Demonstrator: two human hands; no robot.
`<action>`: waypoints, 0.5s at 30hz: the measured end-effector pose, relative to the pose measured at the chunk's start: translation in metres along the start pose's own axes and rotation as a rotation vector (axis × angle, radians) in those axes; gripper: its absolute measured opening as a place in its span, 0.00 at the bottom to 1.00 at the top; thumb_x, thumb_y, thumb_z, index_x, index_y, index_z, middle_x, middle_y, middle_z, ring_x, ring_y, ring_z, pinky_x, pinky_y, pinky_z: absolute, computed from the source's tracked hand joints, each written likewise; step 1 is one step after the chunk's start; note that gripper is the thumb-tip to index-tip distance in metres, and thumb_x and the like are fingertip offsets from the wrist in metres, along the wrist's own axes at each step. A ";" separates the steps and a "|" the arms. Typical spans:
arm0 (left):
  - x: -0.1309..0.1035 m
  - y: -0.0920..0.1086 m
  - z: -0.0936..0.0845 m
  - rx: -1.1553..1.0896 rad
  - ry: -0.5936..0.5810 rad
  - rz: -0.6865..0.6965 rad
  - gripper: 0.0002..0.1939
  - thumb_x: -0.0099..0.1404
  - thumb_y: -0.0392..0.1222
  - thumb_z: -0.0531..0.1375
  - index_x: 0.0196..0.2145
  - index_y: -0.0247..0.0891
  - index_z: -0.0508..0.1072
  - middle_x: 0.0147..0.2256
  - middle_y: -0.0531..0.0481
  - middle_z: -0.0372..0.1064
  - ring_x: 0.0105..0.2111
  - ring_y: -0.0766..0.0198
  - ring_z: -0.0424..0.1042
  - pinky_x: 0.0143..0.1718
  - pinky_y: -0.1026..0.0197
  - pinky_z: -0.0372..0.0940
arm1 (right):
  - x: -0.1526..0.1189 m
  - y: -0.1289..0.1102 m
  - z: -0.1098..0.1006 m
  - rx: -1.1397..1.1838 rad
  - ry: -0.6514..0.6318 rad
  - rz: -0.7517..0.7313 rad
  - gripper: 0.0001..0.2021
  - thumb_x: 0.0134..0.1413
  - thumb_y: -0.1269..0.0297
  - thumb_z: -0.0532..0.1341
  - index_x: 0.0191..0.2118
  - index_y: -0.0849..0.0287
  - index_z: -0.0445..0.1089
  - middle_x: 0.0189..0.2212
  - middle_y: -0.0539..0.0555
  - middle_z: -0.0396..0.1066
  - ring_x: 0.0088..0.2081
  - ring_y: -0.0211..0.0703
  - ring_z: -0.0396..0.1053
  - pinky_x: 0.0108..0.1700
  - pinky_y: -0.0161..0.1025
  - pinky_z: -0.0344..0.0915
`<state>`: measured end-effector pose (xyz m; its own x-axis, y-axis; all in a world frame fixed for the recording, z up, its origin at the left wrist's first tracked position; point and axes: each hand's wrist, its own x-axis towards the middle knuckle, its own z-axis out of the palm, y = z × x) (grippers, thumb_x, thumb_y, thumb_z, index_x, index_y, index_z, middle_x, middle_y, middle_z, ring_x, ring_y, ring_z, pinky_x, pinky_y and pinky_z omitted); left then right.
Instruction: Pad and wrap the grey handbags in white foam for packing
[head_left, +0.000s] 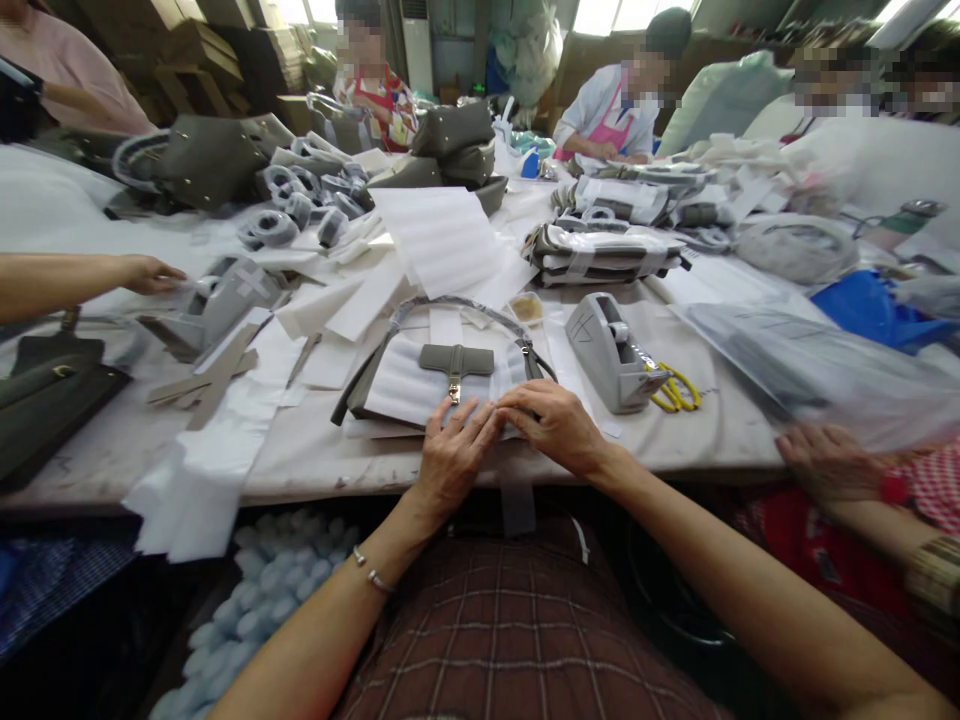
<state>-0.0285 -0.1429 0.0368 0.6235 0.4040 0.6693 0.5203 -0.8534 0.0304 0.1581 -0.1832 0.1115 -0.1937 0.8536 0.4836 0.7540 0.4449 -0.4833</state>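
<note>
A dark grey handbag [390, 385] lies in front of me, its front covered with white foam sheet. The bag's flap tab [457, 359] with a gold clasp stays uncovered, and its wrapped handle [457, 302] arches away from me. My left hand [457, 450] rests with fingers extended on the bag's lower front, below the clasp. Beside it, my right hand [555, 420] is closed in a pinch at the bag's lower right edge; what its fingertips hold is hidden. Below the hands, a translucent strip [517, 505] hangs over the table edge.
Right of the bag stand a grey tape dispenser [611, 350] and yellow-handled scissors [679, 388]. White foam sheets [442, 240] and a wrapped bag [600, 255] lie beyond. A co-worker's hand [154, 273] reaches in at left; another co-worker's hand [832, 460] touches a plastic-covered bag [817, 360].
</note>
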 end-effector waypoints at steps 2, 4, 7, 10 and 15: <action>0.002 0.001 -0.003 -0.053 -0.007 -0.037 0.17 0.71 0.32 0.53 0.56 0.37 0.69 0.52 0.45 0.74 0.56 0.56 0.70 0.63 0.45 0.54 | -0.002 0.016 0.008 -0.029 -0.033 -0.027 0.06 0.62 0.65 0.62 0.35 0.56 0.77 0.33 0.54 0.79 0.38 0.44 0.75 0.49 0.45 0.69; 0.004 0.001 -0.009 -0.147 -0.059 -0.089 0.17 0.70 0.30 0.53 0.54 0.37 0.70 0.53 0.45 0.73 0.57 0.57 0.68 0.64 0.46 0.53 | -0.010 0.026 0.013 0.021 -0.022 -0.071 0.05 0.62 0.64 0.63 0.37 0.55 0.77 0.34 0.53 0.80 0.40 0.44 0.76 0.52 0.47 0.68; 0.010 0.001 -0.022 -0.310 -0.120 -0.150 0.16 0.68 0.30 0.53 0.51 0.38 0.70 0.53 0.46 0.73 0.58 0.58 0.67 0.65 0.45 0.52 | -0.019 0.031 0.015 0.095 -0.010 -0.130 0.04 0.62 0.65 0.63 0.40 0.53 0.77 0.37 0.52 0.80 0.42 0.43 0.77 0.54 0.49 0.67; 0.015 0.000 -0.029 -0.412 -0.122 -0.219 0.11 0.71 0.36 0.55 0.50 0.40 0.72 0.50 0.49 0.76 0.56 0.59 0.70 0.65 0.46 0.54 | -0.022 0.031 0.018 0.094 0.010 -0.144 0.04 0.61 0.64 0.64 0.40 0.53 0.77 0.38 0.53 0.80 0.43 0.44 0.77 0.53 0.49 0.68; 0.021 0.004 -0.024 -0.438 -0.103 -0.324 0.06 0.69 0.41 0.61 0.44 0.44 0.74 0.46 0.52 0.77 0.53 0.57 0.72 0.64 0.43 0.54 | -0.023 0.029 0.020 0.087 0.076 -0.126 0.07 0.62 0.68 0.62 0.44 0.54 0.76 0.39 0.53 0.80 0.44 0.45 0.77 0.55 0.52 0.66</action>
<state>-0.0279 -0.1456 0.0685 0.5372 0.6803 0.4986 0.4177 -0.7281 0.5434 0.1719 -0.1849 0.0717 -0.2324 0.7682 0.5966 0.6691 0.5715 -0.4751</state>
